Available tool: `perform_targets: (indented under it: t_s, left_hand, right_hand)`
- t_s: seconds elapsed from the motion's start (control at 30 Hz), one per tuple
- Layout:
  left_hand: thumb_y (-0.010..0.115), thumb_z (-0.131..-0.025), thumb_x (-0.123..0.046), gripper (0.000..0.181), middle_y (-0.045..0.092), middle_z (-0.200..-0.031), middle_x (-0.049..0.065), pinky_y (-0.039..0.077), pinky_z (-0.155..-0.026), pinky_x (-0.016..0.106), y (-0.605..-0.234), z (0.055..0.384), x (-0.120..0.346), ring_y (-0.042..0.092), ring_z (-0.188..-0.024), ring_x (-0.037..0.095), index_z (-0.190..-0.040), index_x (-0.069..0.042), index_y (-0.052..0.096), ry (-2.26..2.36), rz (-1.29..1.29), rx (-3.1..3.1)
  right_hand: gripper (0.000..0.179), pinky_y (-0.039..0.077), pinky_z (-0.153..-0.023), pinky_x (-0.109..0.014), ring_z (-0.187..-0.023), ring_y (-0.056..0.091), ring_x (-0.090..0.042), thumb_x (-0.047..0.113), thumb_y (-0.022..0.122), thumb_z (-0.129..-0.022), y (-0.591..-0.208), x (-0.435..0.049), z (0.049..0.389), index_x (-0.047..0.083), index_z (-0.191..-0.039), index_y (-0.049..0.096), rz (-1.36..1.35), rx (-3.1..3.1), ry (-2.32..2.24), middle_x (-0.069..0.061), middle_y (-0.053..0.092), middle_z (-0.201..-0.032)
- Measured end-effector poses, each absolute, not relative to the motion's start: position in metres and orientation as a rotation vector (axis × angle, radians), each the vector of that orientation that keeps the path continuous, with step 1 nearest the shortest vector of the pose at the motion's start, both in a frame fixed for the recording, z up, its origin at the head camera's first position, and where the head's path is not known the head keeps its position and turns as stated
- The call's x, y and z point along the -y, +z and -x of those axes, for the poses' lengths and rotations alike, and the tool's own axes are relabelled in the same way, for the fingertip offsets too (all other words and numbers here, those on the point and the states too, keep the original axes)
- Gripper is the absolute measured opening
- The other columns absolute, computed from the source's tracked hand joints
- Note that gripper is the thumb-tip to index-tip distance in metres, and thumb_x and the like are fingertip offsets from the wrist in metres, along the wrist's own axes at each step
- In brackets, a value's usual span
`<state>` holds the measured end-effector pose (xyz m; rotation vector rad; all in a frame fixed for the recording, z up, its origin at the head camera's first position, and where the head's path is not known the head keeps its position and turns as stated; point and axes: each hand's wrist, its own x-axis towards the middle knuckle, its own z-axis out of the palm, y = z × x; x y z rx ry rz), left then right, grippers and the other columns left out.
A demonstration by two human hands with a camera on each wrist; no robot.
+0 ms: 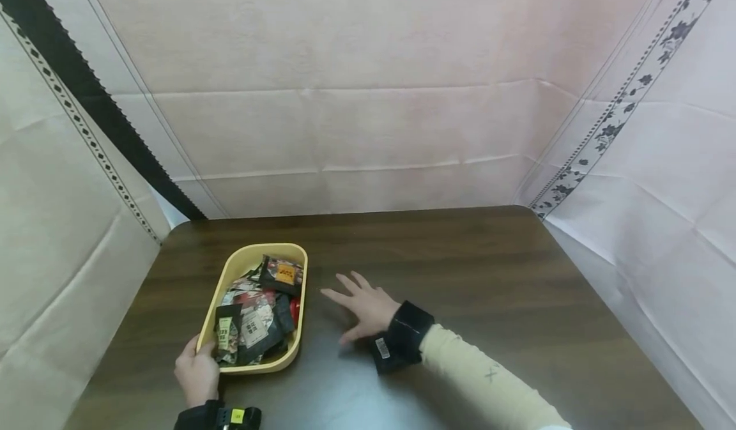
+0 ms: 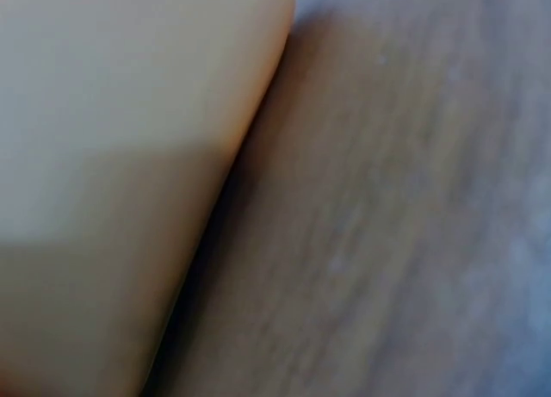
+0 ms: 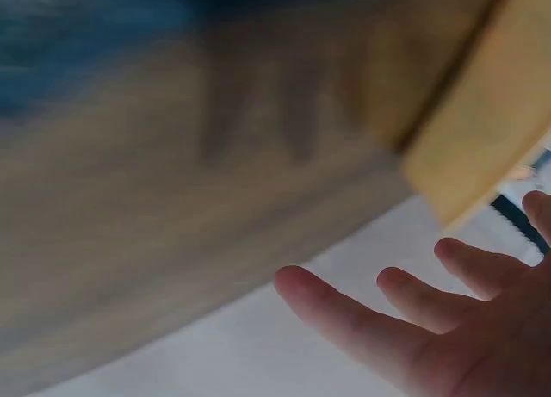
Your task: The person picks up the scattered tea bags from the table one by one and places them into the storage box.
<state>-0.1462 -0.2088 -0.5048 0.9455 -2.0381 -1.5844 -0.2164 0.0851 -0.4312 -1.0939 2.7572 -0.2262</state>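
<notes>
A yellow plastic basin (image 1: 305, 318) stands on the left part of the table, filled with several small dark packets. My left hand (image 1: 197, 371) grips its near left corner, thumb at the rim. The basin's pale outer wall (image 2: 112, 96) takes up the left of the left wrist view, where no fingers show. To the right of the basin my right hand (image 1: 365, 303) hovers above the table with its fingers spread and nothing held. In the right wrist view, the fingers of this hand (image 3: 482, 337) are extended, and the basin's wall (image 3: 469, 121) appears at upper right.
The dark wooden table (image 1: 489, 302) has rounded far corners. Pale cloth (image 1: 368, 130) hangs behind it and along both sides. A packet with an orange label (image 1: 285, 273) lies at the basin's far end; one with a green label (image 1: 225, 334) lies near its left wall.
</notes>
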Motion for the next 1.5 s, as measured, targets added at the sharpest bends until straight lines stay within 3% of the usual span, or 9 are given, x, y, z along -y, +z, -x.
perform_targets:
  t_s: [0.17, 0.33, 0.53, 0.63, 0.87, 1.03, 1.27, 1.5]
  left_hand:
    - [0.038, -0.089, -0.003, 0.040, 0.047, -0.122, 0.033, 0.033, -0.093, 0.050, -0.494, 0.140, 0.208, 0.042, -0.110, 0.040, -0.125, 0.012, 0.045, -1.581, -0.954, 2.033]
    - [0.038, -0.089, -0.002, 0.040, 0.046, -0.120, 0.035, 0.030, -0.093, 0.050, -0.493, 0.136, 0.212, 0.040, -0.111, 0.040, -0.125, 0.014, 0.044, -1.604, -0.929, 2.025]
    - [0.038, -0.089, -0.002, 0.040, 0.046, -0.121, 0.034, 0.032, -0.090, 0.048, -0.495, 0.136, 0.213, 0.040, -0.111, 0.040, -0.126, 0.013, 0.044, -1.588, -0.939, 2.051]
    - [0.037, -0.090, -0.002, 0.041, 0.045, -0.122, 0.035, 0.032, -0.093, 0.050, -0.496, 0.136, 0.212, 0.040, -0.112, 0.041, -0.127, 0.013, 0.042, -1.602, -0.942, 2.045]
    - [0.037, -0.090, -0.003, 0.042, 0.043, -0.125, 0.034, 0.028, -0.099, 0.052, -0.495, 0.138, 0.209, 0.037, -0.116, 0.042, -0.129, 0.012, 0.041, -1.643, -0.931, 2.019]
    - [0.037, -0.090, -0.004, 0.041, 0.045, -0.124, 0.033, 0.029, -0.095, 0.051, -0.493, 0.140, 0.207, 0.039, -0.113, 0.040, -0.128, 0.012, 0.042, -1.634, -0.926, 2.028]
    - [0.036, -0.090, -0.003, 0.041, 0.043, -0.125, 0.035, 0.030, -0.097, 0.054, -0.492, 0.141, 0.204, 0.039, -0.115, 0.043, -0.128, 0.013, 0.041, -1.655, -0.924, 2.011]
    - [0.035, -0.091, -0.003, 0.042, 0.044, -0.126, 0.033, 0.030, -0.097, 0.054, -0.495, 0.142, 0.203, 0.039, -0.116, 0.042, -0.129, 0.012, 0.041, -1.661, -0.943, 2.003]
  right_hand:
    - [0.101, 0.030, -0.089, -0.066, -0.134, 0.012, -0.036, 0.056, 0.075, -0.060, -0.449, -0.116, 0.206, 0.031, -0.144, 0.024, 1.014, -2.712, -0.249, -0.010, 0.016, -0.150]
    - [0.098, 0.038, -0.082, -0.064, -0.130, 0.022, -0.037, 0.055, 0.077, -0.058, -0.458, -0.127, 0.197, 0.033, -0.141, 0.031, 0.982, -2.713, -0.139, -0.011, 0.026, -0.146]
    - [0.077, 0.049, -0.072, -0.045, -0.116, 0.040, -0.030, 0.048, 0.074, -0.067, -0.471, -0.129, 0.191, 0.034, -0.136, 0.042, 1.011, -2.833, 0.002, -0.010, 0.041, -0.134]
    - [0.068, 0.049, -0.064, -0.032, -0.102, 0.045, -0.025, 0.045, 0.073, -0.069, -0.476, -0.129, 0.191, 0.031, -0.131, 0.048, 1.067, -2.886, -0.005, -0.007, 0.049, -0.120]
    - [0.039, 0.040, -0.063, -0.022, -0.078, 0.043, -0.012, 0.031, 0.072, -0.076, -0.480, -0.134, 0.194, 0.023, -0.109, 0.055, 1.099, -2.751, -0.329, 0.002, 0.045, -0.092]
    - [0.017, 0.041, -0.061, -0.017, -0.070, 0.046, -0.007, 0.021, 0.067, -0.082, -0.480, -0.135, 0.196, 0.018, -0.094, 0.056, 1.126, -2.679, -0.420, 0.006, 0.042, -0.084]
    - [0.014, 0.043, -0.063, -0.020, -0.074, 0.051, -0.010, 0.021, 0.066, -0.082, -0.469, -0.127, 0.212, 0.016, -0.088, 0.054, 1.135, -2.732, -0.522, 0.005, 0.041, -0.083]
    - [0.019, 0.044, -0.061, -0.020, -0.075, 0.052, -0.013, 0.025, 0.064, -0.084, -0.431, -0.081, 0.235, 0.015, -0.097, 0.054, 1.199, -2.776, -0.668, 0.002, 0.041, -0.088]
